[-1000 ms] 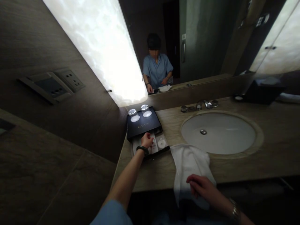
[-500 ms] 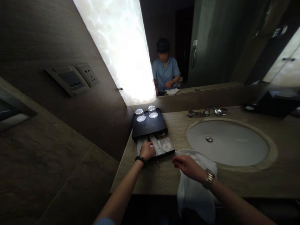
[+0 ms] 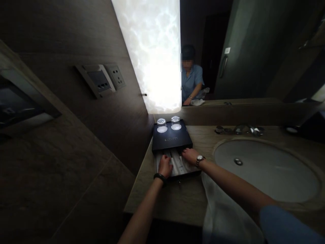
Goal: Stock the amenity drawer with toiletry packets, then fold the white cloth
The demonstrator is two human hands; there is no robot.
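Observation:
A black amenity box [image 3: 172, 139] stands in the counter's left corner with its drawer [image 3: 177, 167] pulled out toward me. White wrapped items [image 3: 177, 163] lie in the drawer. My left hand [image 3: 165, 166], with a dark wristband, rests on the drawer's left compartment, fingers curled down onto the items. My right hand [image 3: 189, 156], with a metal watch, reaches into the drawer's right side under the box's front edge; its fingers are bent onto the contents. Whether either hand grips anything is hidden. Two upturned glasses [image 3: 168, 121] stand on top of the box.
A white towel [image 3: 223, 210] hangs over the counter's front edge beneath my right forearm. The oval sink [image 3: 269, 169] with its tap [image 3: 241, 129] lies to the right. A lit wall panel [image 3: 157, 51], a mirror [image 3: 241, 51] and wall sockets [image 3: 104, 79] are behind.
My right hand left the towel and moved left into the drawer. My left hand stayed on the drawer's left side. The view swung to the left.

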